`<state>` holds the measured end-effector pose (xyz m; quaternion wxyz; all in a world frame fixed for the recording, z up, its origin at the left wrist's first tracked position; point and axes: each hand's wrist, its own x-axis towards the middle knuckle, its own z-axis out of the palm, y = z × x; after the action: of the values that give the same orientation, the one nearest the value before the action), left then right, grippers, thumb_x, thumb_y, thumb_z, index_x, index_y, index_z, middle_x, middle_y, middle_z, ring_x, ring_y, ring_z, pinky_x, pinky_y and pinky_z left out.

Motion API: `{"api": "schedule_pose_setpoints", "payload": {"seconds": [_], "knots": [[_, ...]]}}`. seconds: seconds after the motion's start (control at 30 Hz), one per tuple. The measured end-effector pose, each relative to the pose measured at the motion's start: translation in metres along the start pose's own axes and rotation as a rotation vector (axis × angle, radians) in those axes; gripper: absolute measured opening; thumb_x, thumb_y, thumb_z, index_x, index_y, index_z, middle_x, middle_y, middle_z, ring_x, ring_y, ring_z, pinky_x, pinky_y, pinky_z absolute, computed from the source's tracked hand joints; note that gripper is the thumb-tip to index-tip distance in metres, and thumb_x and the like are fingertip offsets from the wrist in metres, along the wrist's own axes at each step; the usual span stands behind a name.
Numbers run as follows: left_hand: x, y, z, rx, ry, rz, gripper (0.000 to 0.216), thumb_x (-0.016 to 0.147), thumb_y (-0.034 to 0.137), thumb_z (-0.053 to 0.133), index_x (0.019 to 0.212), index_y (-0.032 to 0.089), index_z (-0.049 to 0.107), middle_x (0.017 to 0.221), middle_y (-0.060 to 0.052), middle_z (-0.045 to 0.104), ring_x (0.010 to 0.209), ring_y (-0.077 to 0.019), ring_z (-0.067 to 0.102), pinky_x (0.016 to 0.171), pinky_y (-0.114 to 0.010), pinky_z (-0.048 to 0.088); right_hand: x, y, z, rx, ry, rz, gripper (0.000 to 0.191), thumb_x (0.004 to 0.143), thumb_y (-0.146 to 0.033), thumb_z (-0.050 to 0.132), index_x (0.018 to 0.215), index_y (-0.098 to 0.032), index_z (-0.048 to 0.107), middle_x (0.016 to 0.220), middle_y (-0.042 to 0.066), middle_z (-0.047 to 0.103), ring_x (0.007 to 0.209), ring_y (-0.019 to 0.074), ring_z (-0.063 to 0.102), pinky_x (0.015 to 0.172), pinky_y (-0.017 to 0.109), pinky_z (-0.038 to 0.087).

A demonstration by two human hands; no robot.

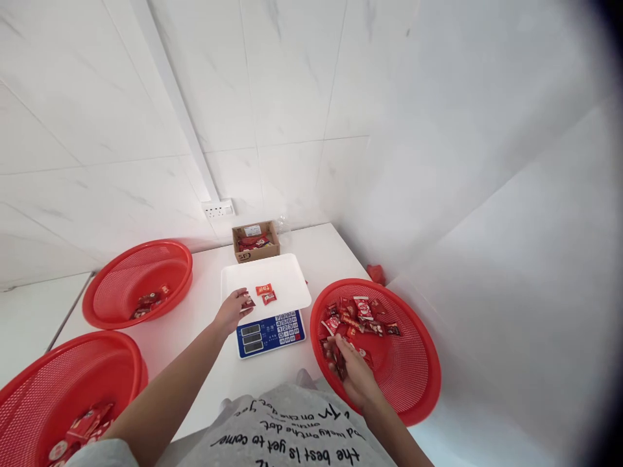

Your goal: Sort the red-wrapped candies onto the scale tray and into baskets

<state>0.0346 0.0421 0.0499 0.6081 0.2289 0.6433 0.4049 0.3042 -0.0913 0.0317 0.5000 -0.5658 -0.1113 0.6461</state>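
My left hand [232, 312] is over the left front part of the white scale tray [292, 279], its fingers closed on a dark red wrapped candy [248, 302]. Two more small red wrapped candies [263, 289] lie to the right of it on the tray. My right hand [354, 375] reaches inside the right red basket [423, 363], with fingers curled around a dark red candy packet [340, 367]. Several red and brown wrapped candies [363, 308] lie loose beyond that hand. My fingers partly hide both held packets.
The scale's blue keypad panel [270, 335] faces me. Behind the tray stands a cardboard box [256, 254] holding red packets. Two red baskets [185, 275] [139, 363] with candies stand at the left. A wall socket [218, 209] is at the back; a wall [511, 279] rises close on the right.
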Motion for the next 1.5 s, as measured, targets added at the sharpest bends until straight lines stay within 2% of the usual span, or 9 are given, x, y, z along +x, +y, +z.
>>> {"api": "schedule_pose_setpoints", "payload": {"seconds": [0.17,0.37,0.47,0.57,0.7,0.87,1.07,1.23,1.5], "knots": [[-0.035,-0.017,0.007,0.011,-0.161,-0.116,0.024,0.07,0.012,0.071,0.09,0.018,0.058,0.076,-0.001,0.06,0.065,-0.0118,0.061,0.07,-0.028,0.051,0.02,-0.002,0.022,0.035,-0.075,0.05,0.036,0.06,-0.051,0.079,0.079,-0.024,0.067,0.074,0.002,0.068,0.064,0.0154,0.061,0.055,0.028,0.051],[-0.079,-0.02,0.024,0.095,-0.343,-0.254,0.034,0.067,0.041,0.076,0.085,0.016,0.06,0.073,-0.001,0.061,0.061,-0.0131,0.06,0.062,-0.029,0.048,0.026,-0.01,0.067,-0.085,-0.253,-0.007,0.043,0.059,-0.05,0.078,0.088,-0.023,0.063,0.064,-0.003,0.06,0.056,0.0132,0.055,0.057,0.028,0.047],[-0.085,-0.016,0.028,0.197,-0.466,-0.238,0.04,0.068,0.052,0.072,0.085,0.018,0.058,0.071,0.001,0.058,0.061,-0.0114,0.058,0.062,-0.027,0.045,0.027,-0.011,0.085,-0.156,-0.334,-0.015,0.048,0.059,-0.042,0.078,0.1,-0.022,0.062,0.078,0.0,0.065,0.072,0.0166,0.061,0.071,0.032,0.049],[-0.08,-0.016,0.03,0.312,-0.502,-0.181,0.041,0.068,0.054,0.07,0.081,0.018,0.057,0.068,0.001,0.058,0.058,-0.0105,0.055,0.059,-0.026,0.043,0.03,-0.008,0.095,-0.238,-0.412,-0.011,0.053,0.056,-0.032,0.078,0.106,-0.023,0.061,0.094,0.003,0.068,0.089,0.0195,0.062,0.082,0.035,0.047],[-0.064,-0.015,0.027,0.371,-0.433,-0.129,0.045,0.064,0.058,0.071,0.074,0.018,0.053,0.061,0.002,0.056,0.054,-0.0109,0.052,0.054,-0.024,0.04,0.034,-0.008,0.099,-0.257,-0.4,0.02,0.055,0.055,-0.03,0.078,0.107,-0.022,0.06,0.099,0.005,0.068,0.094,0.0211,0.062,0.085,0.036,0.047],[-0.027,-0.002,0.011,0.352,-0.287,-0.106,0.051,0.061,0.064,0.068,0.075,0.018,0.051,0.067,0.004,0.054,0.057,-0.0095,0.051,0.058,-0.025,0.044,0.036,-0.013,0.095,-0.242,-0.262,0.068,0.05,0.055,-0.033,0.077,0.102,-0.023,0.061,0.101,0.005,0.065,0.091,0.0209,0.061,0.078,0.034,0.05],[0.006,0.012,-0.026,0.432,-0.078,-0.046,0.038,0.065,0.049,0.07,0.081,0.017,0.056,0.065,0.003,0.051,0.058,-0.0114,0.051,0.058,-0.027,0.045,0.033,-0.011,0.085,-0.325,-0.229,0.072,0.046,0.057,-0.035,0.074,0.1,-0.023,0.063,0.099,0.004,0.065,0.086,0.02,0.06,0.073,0.033,0.048],[-0.009,0.01,-0.043,0.445,-0.05,0.042,0.033,0.07,0.033,0.065,0.098,0.016,0.056,0.072,0.003,0.053,0.058,-0.011,0.051,0.059,-0.027,0.044,0.029,-0.011,0.075,-0.372,-0.191,0.057,0.048,0.058,-0.036,0.071,0.102,-0.021,0.061,0.102,0.006,0.064,0.086,0.0196,0.06,0.072,0.032,0.047],[-0.045,-0.011,-0.035,0.412,-0.167,0.046,0.046,0.072,0.031,0.064,0.111,0.018,0.043,0.071,0.006,0.05,0.057,-0.0108,0.052,0.056,-0.026,0.043,0.017,-0.017,0.053,-0.441,-0.207,-0.005,0.04,0.066,-0.036,0.066,0.103,-0.021,0.061,0.099,0.005,0.063,0.086,0.0174,0.058,0.074,0.031,0.047]]}}
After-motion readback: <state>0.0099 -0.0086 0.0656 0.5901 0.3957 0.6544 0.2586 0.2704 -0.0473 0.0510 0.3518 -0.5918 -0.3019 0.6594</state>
